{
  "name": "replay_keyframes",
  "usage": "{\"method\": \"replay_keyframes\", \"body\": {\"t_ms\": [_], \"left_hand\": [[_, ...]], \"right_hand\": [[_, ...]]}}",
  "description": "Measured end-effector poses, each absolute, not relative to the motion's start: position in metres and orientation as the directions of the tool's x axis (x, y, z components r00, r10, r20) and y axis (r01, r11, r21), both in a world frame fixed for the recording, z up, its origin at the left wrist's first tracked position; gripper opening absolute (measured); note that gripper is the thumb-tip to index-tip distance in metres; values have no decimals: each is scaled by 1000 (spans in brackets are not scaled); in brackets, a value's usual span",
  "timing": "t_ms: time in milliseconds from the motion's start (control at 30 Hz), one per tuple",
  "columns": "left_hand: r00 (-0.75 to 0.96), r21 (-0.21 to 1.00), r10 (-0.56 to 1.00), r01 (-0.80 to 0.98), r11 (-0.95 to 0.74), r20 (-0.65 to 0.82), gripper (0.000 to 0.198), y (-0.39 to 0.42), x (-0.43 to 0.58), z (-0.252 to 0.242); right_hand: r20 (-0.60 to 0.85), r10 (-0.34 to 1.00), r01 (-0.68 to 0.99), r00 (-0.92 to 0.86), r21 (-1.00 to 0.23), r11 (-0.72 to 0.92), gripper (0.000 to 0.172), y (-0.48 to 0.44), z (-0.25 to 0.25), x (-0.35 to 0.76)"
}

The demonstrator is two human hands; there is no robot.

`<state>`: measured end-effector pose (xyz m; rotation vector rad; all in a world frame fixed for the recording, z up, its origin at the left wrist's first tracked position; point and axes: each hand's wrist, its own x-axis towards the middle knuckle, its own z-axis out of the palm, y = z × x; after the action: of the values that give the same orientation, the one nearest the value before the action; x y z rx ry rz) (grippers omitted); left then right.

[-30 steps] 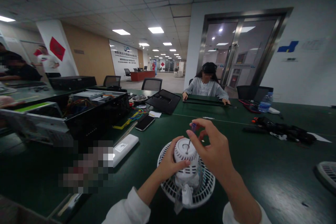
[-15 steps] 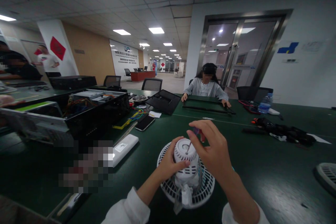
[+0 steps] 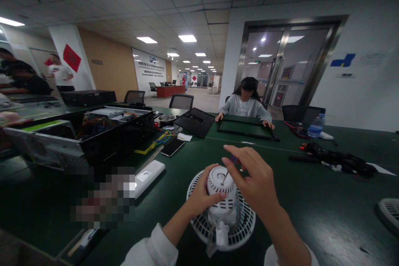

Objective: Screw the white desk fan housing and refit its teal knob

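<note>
A white fan [image 3: 222, 205] lies grille-down on the green table, its motor housing pointing up. My left hand [image 3: 201, 193] wraps round the housing from the left, thumb across its front. Above it, my right hand [image 3: 254, 172] pinches the purple handle of a screwdriver [image 3: 226, 175], mostly hidden by the fingers. The thin metal shaft slants down to the top of the housing, its tip at a spot near the round cap. Below the housing the white stand joint and part of the round grille show.
An opened computer case [image 3: 115, 133] stands at left, with a phone [image 3: 173, 147] and a white power strip-like box [image 3: 149, 178] nearby. Across the table a person [image 3: 246, 104] holds a black frame [image 3: 247, 128]. A water bottle [image 3: 316, 126], black straps [image 3: 339, 160] and another white grille [image 3: 389, 212] are at right.
My right hand has shifted slightly down and right with the screwdriver, its fingers turned a little. The left hand keeps its hold on the fan. The camera view has moved slightly.
</note>
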<state>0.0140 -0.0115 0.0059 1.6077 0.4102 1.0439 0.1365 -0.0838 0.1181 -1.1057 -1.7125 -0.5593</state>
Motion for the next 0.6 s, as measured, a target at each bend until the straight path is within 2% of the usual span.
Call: {"method": "replay_keyframes", "body": {"t_ms": [133,200,433,600], "left_hand": [[545,905,723,-264,-333,425,75,-12,14,8],[547,904,720,-272,-330,428,75,-12,14,8],[545,907,726,-271,-321,420,75,-11,14,4],[547,898,713,-281,-337,439,74,-11,14,5]], "right_hand": [[895,426,825,-137,-135,549,34,-89,123,138],[896,417,816,-153,-123,565,34,-90,123,138],[924,351,884,-150,-34,467,13,-83,116,137],[890,440,863,-118,-128,489,30,-86,119,139]]}}
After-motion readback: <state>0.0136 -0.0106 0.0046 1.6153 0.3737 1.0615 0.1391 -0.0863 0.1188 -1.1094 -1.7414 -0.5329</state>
